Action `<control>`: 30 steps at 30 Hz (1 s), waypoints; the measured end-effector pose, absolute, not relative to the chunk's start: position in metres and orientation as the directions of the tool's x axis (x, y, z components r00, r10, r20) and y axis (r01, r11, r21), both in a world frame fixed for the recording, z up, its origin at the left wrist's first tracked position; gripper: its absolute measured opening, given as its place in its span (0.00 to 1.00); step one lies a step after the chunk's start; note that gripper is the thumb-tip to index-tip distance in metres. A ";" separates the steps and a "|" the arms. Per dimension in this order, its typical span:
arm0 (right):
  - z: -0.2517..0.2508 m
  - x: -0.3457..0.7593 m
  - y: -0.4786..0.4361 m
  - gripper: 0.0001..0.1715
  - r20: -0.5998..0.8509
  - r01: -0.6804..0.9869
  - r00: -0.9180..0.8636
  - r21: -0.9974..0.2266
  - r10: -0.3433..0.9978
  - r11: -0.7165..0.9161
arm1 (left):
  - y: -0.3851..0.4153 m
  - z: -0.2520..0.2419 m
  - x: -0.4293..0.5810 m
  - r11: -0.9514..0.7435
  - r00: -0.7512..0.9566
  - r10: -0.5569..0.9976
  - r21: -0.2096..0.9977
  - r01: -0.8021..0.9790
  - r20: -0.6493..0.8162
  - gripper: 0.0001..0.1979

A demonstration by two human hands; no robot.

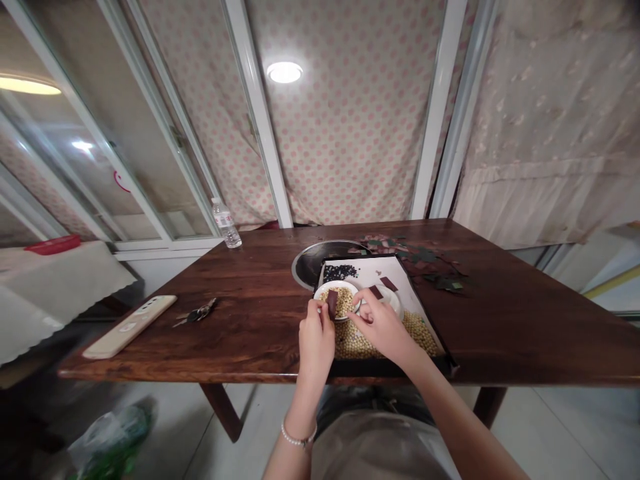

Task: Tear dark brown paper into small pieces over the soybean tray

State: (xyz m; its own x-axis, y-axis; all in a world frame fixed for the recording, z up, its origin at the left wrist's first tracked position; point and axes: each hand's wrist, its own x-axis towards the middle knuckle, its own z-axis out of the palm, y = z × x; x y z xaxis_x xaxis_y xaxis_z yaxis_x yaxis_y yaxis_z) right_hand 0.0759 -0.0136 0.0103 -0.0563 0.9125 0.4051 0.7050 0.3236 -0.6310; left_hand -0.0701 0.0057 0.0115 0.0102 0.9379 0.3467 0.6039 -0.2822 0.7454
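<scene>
My left hand (317,333) pinches a small dark brown rectangular piece (332,303) over a white bowl (320,289) of pale yellow beans (345,299). My right hand (380,323) is at the bowl's right side with thumb and fingers curled together; whatever they may hold is too small to make out. Partly under this hand sits a second white dish (397,303), with another dark brown piece (376,292) by the knuckles. Both vessels stand in a black-edged tray (410,293) with a white lining. More beans (420,333) cover its near part, and small black beans (340,272) lie in its far left corner.
Behind the tray is a round metal-rimmed inset (305,263) in the wooden table (250,287). Dark scraps (435,263) are scattered at the back right. To the left are a water bottle (227,223), keys (197,312) and a pale phone (130,327).
</scene>
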 end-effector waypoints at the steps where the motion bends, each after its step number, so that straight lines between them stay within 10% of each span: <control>1: 0.011 0.075 -0.015 0.08 0.406 0.710 -0.072 -0.621 0.911 0.333 | 0.006 0.012 -0.070 -0.270 0.005 0.941 0.742 0.614 0.338 0.08; 9: 0.007 0.072 -0.011 0.08 0.207 0.805 -0.231 -0.508 0.951 0.306 | 0.007 0.010 -0.073 -0.270 0.022 0.942 0.720 0.640 0.334 0.09; 30: 0.003 0.065 -0.007 0.10 0.226 0.867 -0.230 -0.394 0.947 0.305 | 0.004 0.012 -0.073 -0.272 0.064 0.940 0.619 0.737 0.336 0.11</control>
